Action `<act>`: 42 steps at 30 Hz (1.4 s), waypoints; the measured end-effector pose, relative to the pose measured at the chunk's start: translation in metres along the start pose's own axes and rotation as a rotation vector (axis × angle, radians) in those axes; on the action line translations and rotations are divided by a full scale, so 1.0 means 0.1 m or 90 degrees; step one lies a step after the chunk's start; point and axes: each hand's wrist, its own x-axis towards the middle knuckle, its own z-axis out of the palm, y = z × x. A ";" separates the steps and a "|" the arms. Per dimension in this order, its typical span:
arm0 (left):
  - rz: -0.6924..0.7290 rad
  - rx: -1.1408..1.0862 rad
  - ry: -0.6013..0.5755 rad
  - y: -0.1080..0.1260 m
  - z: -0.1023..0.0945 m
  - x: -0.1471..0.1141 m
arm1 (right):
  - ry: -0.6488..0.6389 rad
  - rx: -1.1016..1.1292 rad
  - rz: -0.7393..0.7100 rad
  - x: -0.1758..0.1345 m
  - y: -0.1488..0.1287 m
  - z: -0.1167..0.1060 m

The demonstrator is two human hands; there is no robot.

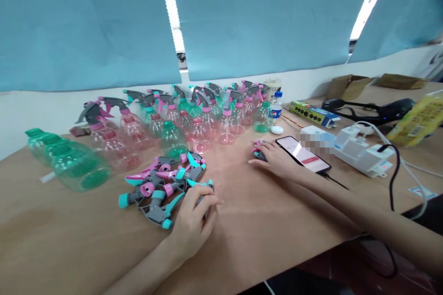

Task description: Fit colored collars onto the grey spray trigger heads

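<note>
My left hand curls its fingers round a grey and turquoise spray trigger head, mostly hidden by the fingers, at the right edge of a pile. That pile of loose spray trigger heads, grey with pink or turquoise parts, lies on the table. Farther right, my right hand is closed over a grey spray trigger head with pink and turquoise bits showing; whether there is more than one is unclear. Behind the pile stand an open green bottle and an open pink bottle.
Many bottles topped with sprayers crowd the back. Several green bottles are at the left. A phone lies beside my right hand, near a white power strip. A drink bottle and yellow packet are farther off.
</note>
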 end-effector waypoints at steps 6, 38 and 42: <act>-0.004 0.007 -0.029 0.01 0.02 0.02 | -0.031 0.037 -0.079 -0.02 -0.42 -0.03; -0.017 -0.002 -0.022 0.04 -0.02 0.02 | -0.008 -0.018 0.042 -0.05 -0.04 -0.22; -0.022 -0.010 -0.020 0.05 -0.04 0.02 | 0.026 -0.017 0.075 0.01 -0.14 -0.14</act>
